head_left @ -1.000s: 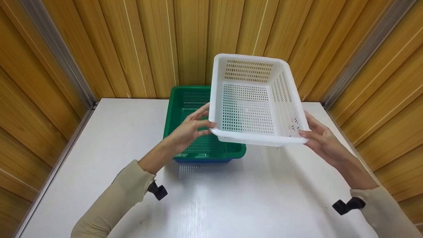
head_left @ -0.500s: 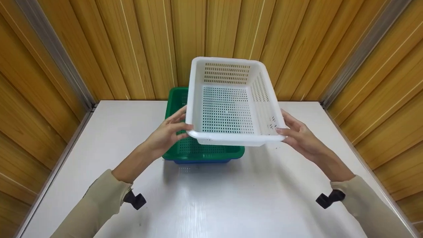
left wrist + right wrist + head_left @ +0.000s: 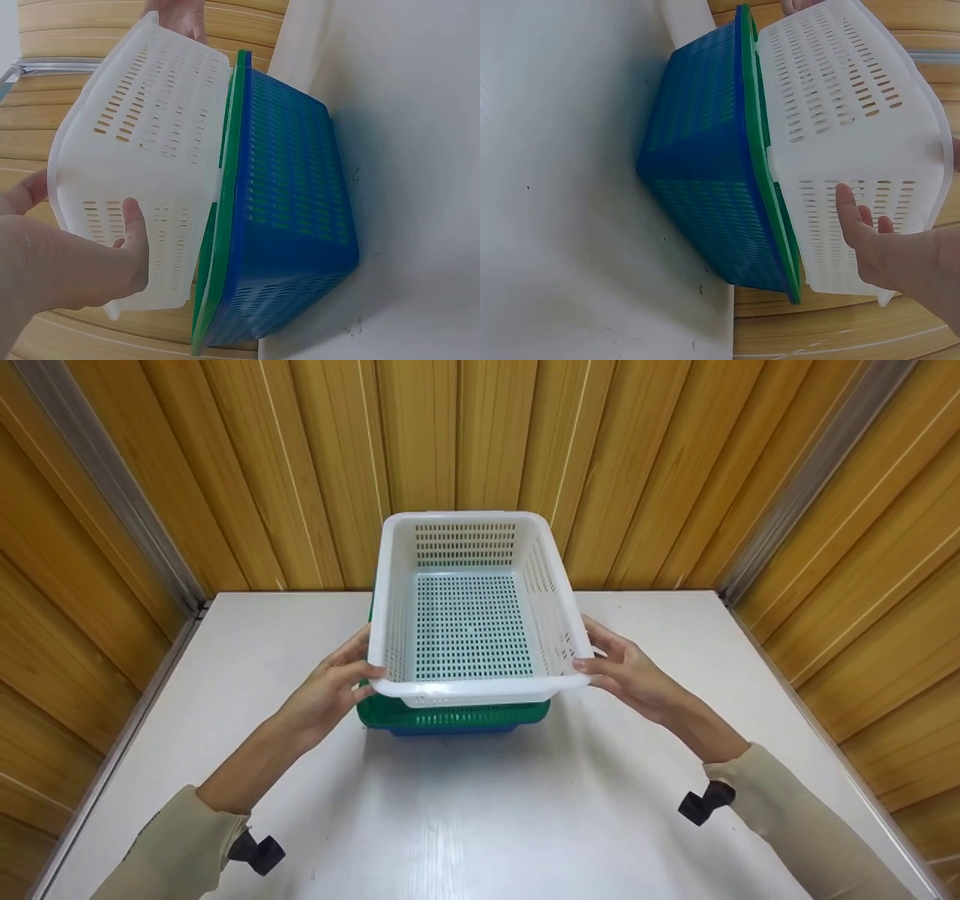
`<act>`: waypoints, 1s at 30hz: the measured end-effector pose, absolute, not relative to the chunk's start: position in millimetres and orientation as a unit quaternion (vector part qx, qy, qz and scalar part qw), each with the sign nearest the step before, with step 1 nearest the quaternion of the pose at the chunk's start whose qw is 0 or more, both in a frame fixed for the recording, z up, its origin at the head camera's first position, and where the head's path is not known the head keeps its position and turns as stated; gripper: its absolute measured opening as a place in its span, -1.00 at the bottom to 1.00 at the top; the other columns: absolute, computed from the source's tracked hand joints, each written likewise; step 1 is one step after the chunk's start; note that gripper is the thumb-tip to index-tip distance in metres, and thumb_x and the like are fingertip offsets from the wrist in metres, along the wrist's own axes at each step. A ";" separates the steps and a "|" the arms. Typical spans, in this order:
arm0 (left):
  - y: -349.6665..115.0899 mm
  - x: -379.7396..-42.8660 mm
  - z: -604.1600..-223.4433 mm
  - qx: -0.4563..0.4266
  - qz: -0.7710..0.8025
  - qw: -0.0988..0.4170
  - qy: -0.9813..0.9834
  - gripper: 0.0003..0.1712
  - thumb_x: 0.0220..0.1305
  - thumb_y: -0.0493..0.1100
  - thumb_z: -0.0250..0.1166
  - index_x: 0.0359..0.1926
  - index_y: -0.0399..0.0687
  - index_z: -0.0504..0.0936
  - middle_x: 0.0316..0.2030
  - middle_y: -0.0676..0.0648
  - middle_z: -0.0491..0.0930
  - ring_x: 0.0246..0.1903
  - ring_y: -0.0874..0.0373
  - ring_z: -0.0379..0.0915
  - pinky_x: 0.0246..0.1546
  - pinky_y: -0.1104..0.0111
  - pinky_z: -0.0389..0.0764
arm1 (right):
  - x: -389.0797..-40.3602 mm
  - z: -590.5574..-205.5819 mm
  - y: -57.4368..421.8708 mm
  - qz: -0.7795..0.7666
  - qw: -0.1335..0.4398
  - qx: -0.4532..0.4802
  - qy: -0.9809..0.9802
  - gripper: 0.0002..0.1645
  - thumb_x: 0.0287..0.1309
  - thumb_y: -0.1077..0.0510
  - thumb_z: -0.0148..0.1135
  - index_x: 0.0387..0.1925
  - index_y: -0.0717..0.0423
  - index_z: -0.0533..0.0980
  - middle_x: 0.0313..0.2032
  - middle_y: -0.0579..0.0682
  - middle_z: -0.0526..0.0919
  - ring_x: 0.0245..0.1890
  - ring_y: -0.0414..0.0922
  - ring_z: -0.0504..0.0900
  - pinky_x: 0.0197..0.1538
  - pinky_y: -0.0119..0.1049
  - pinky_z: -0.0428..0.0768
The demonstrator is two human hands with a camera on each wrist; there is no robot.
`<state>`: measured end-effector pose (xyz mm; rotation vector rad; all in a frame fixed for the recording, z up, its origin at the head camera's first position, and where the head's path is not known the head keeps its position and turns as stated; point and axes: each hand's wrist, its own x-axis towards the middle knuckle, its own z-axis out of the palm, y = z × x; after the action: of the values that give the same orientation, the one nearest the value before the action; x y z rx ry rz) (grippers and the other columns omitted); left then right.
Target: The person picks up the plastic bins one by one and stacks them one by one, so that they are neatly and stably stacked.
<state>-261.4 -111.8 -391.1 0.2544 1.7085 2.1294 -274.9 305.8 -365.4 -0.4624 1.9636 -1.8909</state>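
Observation:
A white perforated plastic basket [image 3: 472, 622] is held upright right over a green basket [image 3: 457, 716]. My left hand [image 3: 322, 694] grips its near left corner, thumb on the rim and fingers against the outer wall. At the near right corner my right hand [image 3: 630, 671] holds the rim the same way. The green basket nests in a blue basket [image 3: 292, 172], their rims close together. Seen from both wrists, the white basket's bottom is at the green rim; how far it reaches inside is hidden.
The nested baskets stand on a white table [image 3: 465, 817] near its back edge. Wood-look panel walls [image 3: 487, 435] rise behind and on both sides. Black wrist mounts [image 3: 257, 855] sit at both sleeve cuffs.
Both hands have carried the white basket left and down, from the right of the green basket to directly over it. The green and blue baskets have stayed in place.

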 end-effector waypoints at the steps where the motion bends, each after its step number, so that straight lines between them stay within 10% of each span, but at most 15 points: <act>1: -112.9 -261.2 -391.1 0.088 0.761 0.196 0.612 -0.09 0.38 -0.24 0.18 0.63 0.33 0.03 0.61 0.06 0.03 0.58 -0.06 -0.03 0.60 -0.08 0.02 | -275.9 -365.7 304.1 -0.671 0.188 -0.165 0.698 -0.03 0.37 0.29 0.19 0.64 -0.14 -0.04 0.53 0.15 0.10 0.44 0.19 0.30 0.29 -0.23 0.60; 13: -124.1 -253.0 -401.9 0.066 0.743 0.192 0.637 -0.07 0.44 -0.23 0.10 0.66 0.22 -0.17 0.64 -0.07 -0.09 0.61 -0.10 -0.09 0.62 -0.09 -0.16 | -278.2 -387.4 290.1 -0.676 0.209 -0.154 0.689 0.00 0.36 0.29 0.22 0.64 -0.15 -0.05 0.52 0.19 0.07 0.50 0.27 0.19 0.30 -0.24 0.59; 26: -127.1 -256.2 -405.8 0.049 0.739 0.177 0.648 -0.04 0.38 -0.27 0.18 0.66 0.15 -0.10 0.59 -0.14 0.03 0.55 -0.14 0.07 0.58 -0.03 0.10 | -279.1 -390.9 291.6 -0.651 0.209 -0.155 0.713 0.01 0.34 0.25 0.25 0.64 -0.16 -0.03 0.48 0.27 0.09 0.44 0.24 0.33 0.38 -0.18 0.52; 30: -128.0 -255.8 -406.0 0.052 0.725 0.165 0.667 -0.07 0.37 -0.25 0.18 0.65 0.19 -0.03 0.58 -0.12 0.10 0.57 -0.14 -0.03 0.61 -0.15 -0.21 | -280.2 -390.4 291.4 -0.642 0.209 -0.161 0.720 0.01 0.35 0.21 0.26 0.64 -0.19 -0.03 0.49 0.27 0.09 0.46 0.26 0.28 0.38 -0.23 0.50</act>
<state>-255.8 -128.0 -406.0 0.1483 1.8997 2.0641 -280.2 291.4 -390.4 -0.4490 2.0022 -1.7870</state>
